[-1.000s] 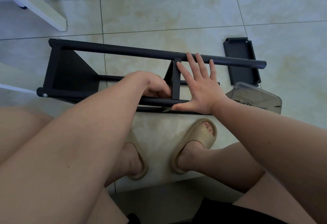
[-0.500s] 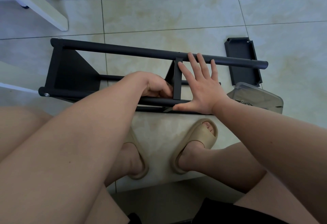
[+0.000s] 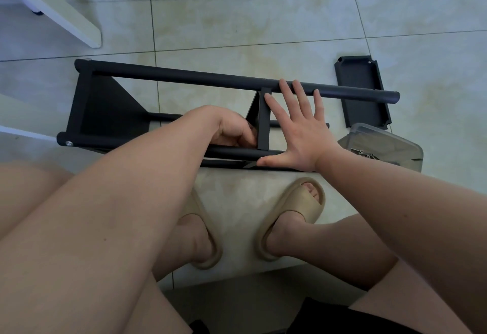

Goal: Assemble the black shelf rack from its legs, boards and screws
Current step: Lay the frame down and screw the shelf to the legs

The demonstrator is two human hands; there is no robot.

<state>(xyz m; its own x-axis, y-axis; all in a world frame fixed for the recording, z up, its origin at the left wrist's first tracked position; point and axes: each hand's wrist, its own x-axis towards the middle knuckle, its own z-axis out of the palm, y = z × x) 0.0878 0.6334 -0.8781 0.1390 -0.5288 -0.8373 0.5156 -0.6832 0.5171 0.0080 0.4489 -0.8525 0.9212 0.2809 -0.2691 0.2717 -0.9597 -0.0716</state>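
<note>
The partly built black shelf rack [image 3: 184,76] lies on its side on the tiled floor, its long legs running left to right. One board [image 3: 105,107] closes its left end and a middle board [image 3: 263,120] stands between the legs. My right hand [image 3: 297,128] lies flat with spread fingers against the right face of the middle board, fingertips over the far leg, thumb on the near leg. My left hand [image 3: 232,130] reaches inside the frame just left of that board, fingers curled; what they hold is hidden. A loose black board [image 3: 361,91] lies at the right.
A clear plastic box [image 3: 382,146] with several screws sits right of my right wrist. A white furniture leg [image 3: 66,14] slants at the upper left. My feet in tan slippers [image 3: 297,215] rest on a pale low platform just in front of the rack.
Almost nothing has moved. Both hands stay at the middle board; the view has shifted very slightly.
</note>
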